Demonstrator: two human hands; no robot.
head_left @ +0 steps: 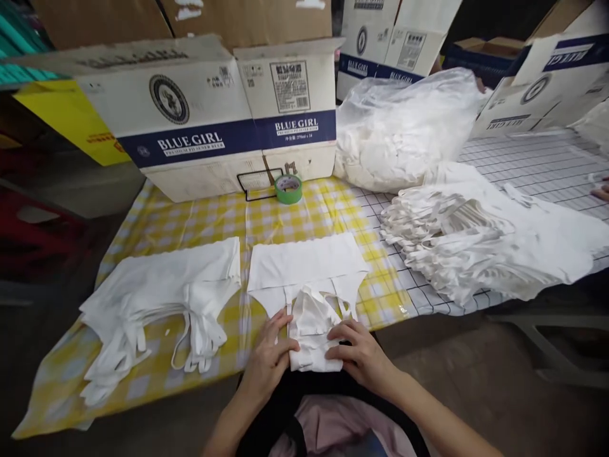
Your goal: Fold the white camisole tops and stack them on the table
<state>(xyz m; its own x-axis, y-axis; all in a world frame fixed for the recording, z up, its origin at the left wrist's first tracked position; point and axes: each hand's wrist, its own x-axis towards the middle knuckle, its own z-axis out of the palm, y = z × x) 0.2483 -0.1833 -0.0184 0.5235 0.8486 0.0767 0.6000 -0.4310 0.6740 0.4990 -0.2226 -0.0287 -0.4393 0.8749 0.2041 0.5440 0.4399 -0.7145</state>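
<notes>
Near the front edge of the table, my left hand (272,346) pinches the left side of a small folded white garment (314,346). The right side of that garment is gripped by my right hand (358,350), fingers curled over it and thumb hidden. Just beyond, a white strappy top (307,260) lies spread flat with its straps toward me; the folded piece overlaps its lower part, and I cannot tell whether the two are joined. To the left lies a neat stack of white strappy tops (162,279), with their straps hanging loosely toward the table's front edge.
A yellow checked cloth (200,222) covers this table. Green tape (288,189) sits before a large beer carton (200,114). On the right, a heap of white garments (476,235) lies near a filled clear bag (404,127). Another person's hand (602,189) shows at the right edge.
</notes>
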